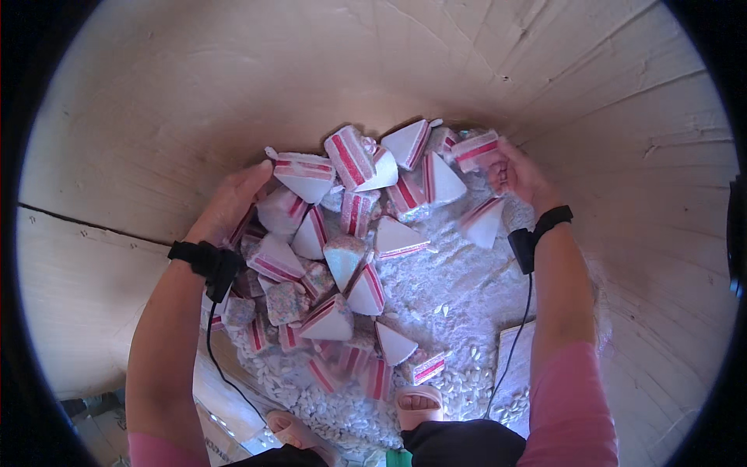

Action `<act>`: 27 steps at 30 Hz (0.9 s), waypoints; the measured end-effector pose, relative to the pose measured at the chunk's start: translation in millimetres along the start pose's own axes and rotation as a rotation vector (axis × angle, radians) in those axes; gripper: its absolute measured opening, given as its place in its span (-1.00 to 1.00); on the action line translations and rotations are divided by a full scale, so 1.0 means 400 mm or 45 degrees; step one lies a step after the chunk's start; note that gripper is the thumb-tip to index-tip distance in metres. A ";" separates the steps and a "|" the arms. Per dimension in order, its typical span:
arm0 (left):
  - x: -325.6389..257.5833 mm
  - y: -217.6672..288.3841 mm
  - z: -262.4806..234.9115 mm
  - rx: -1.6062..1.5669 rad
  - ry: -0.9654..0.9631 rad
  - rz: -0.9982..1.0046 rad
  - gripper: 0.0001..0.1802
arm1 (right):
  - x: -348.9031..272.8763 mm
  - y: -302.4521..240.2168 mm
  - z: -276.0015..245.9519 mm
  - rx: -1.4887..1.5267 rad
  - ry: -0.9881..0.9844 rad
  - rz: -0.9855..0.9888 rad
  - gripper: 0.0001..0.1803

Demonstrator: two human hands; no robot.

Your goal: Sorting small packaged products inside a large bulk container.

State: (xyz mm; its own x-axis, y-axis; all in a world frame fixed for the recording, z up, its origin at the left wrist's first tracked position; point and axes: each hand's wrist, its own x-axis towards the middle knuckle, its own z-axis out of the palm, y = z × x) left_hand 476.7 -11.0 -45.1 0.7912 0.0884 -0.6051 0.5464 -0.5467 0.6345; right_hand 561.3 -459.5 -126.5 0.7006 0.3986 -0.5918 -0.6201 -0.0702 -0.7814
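A heap of wedge-shaped toy cake slices [327, 257], white with pink and red stripes, lies between my hands. My left hand [241, 198] rests along the heap's far left side, its fingers stretched toward a striped slice [305, 173] and partly hidden by the pieces. On the far right, my right hand [523, 173] has its fingers curled round the end of another toy cake slice [476, 149]. Just below that hand, a single white wedge [484, 221] lies apart from the heap. Some pieces have a speckled, glittery surface [288, 302].
Beige, creased walls [366, 62] curve round the heap. Crumpled clear plastic [451, 272] and many small white pieces [467, 370] lie under and beside the slices. My sandalled feet [419, 405] are at the near edge. A flat board [515, 358] lies near my right forearm.
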 end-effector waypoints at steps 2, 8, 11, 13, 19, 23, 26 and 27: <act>0.007 -0.007 0.032 -0.116 0.074 0.173 -0.45 | 0.027 0.024 -0.012 -0.272 0.430 -0.088 -0.57; 0.056 -0.032 0.097 -0.455 -0.009 0.228 -0.33 | 0.133 0.099 -0.032 -0.672 1.080 -0.591 -0.66; 0.053 -0.020 0.110 -0.463 0.043 0.191 -0.26 | 0.133 0.076 0.070 0.011 0.687 -0.548 -0.61; 0.068 -0.024 0.114 -0.467 0.083 0.147 -0.22 | 0.135 0.068 0.113 0.357 0.400 -0.344 -0.59; 0.121 -0.041 0.107 -0.677 -0.064 0.087 -0.23 | 0.159 0.049 0.219 0.596 -0.168 -0.065 -0.46; 0.076 0.019 0.123 -0.534 -0.229 0.095 -0.34 | 0.139 0.052 0.277 0.173 -0.292 0.030 -0.47; 0.042 0.009 0.124 -0.402 -0.356 0.081 -0.34 | 0.140 0.090 0.319 0.020 -0.510 0.034 -0.38; 0.030 -0.006 0.120 -0.309 -0.421 0.105 -0.34 | 0.133 0.106 0.353 0.089 -0.644 -0.007 -0.35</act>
State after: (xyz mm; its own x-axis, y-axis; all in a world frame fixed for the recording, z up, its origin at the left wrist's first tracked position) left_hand 471.6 -48.7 -77.0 0.7258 -0.2412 -0.6443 0.5650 -0.3254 0.7582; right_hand 522.4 -312.1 -163.2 0.4562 0.7927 -0.4045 -0.6514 -0.0122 -0.7586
